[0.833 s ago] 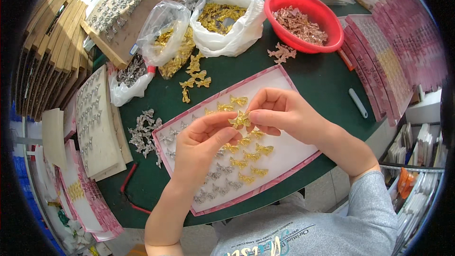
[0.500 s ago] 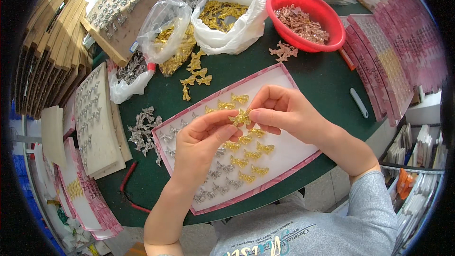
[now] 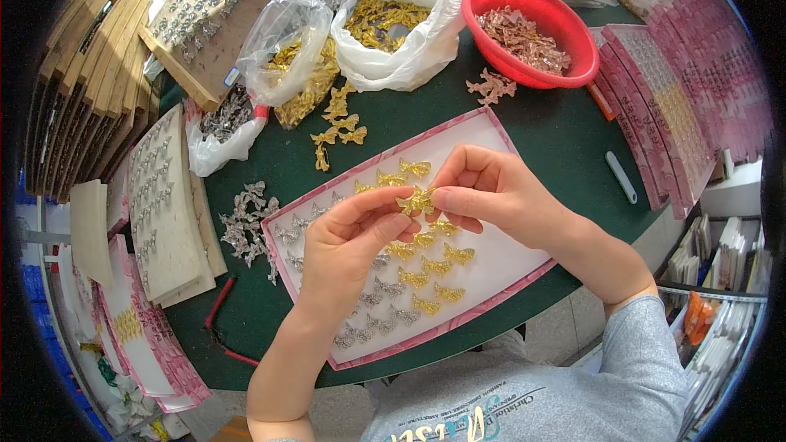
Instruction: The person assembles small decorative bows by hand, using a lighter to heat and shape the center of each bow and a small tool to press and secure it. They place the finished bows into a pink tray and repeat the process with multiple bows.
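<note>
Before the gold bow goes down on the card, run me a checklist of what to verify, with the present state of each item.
1. Gold bow held by both hands: ok, pinched between the left hand and the right hand.
2. Bow above the card: ok, it sits over the white, pink-edged card.
3. Free space on the card: ok, the right part is bare white.
4. Rows already set: ok, gold bows and silver bows lie in lines.
5. Back fitting of the held bow: cannot tell, fingers hide it.
6. Spare stock in reach: ok, loose gold bows lie on the green table.
</note>
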Action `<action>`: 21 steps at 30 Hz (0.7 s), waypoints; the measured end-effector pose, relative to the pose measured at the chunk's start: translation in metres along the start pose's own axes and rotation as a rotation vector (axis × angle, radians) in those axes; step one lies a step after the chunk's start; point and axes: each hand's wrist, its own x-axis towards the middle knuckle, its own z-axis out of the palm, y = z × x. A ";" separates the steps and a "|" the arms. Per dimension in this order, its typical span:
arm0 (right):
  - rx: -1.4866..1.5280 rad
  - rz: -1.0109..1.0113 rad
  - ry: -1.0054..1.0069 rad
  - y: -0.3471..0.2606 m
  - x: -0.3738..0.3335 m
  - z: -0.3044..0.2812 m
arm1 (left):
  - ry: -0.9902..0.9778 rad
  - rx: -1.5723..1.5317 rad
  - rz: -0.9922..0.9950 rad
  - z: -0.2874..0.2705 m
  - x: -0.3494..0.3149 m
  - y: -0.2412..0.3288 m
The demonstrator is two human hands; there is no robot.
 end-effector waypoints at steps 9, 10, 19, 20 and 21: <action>-0.006 0.007 0.007 0.000 0.000 0.000 | 0.015 0.011 -0.001 0.000 0.000 0.000; -0.012 0.004 0.009 0.000 0.000 0.000 | 0.028 0.014 -0.002 0.002 0.000 0.000; -0.010 -0.022 0.000 0.000 0.000 0.001 | 0.004 0.012 0.001 0.000 0.000 0.001; -0.010 -0.024 0.000 0.001 0.000 0.001 | 0.001 0.016 0.004 0.000 0.000 0.001; -0.014 -0.026 -0.007 0.001 0.000 0.001 | 0.000 0.015 0.006 0.000 0.000 0.001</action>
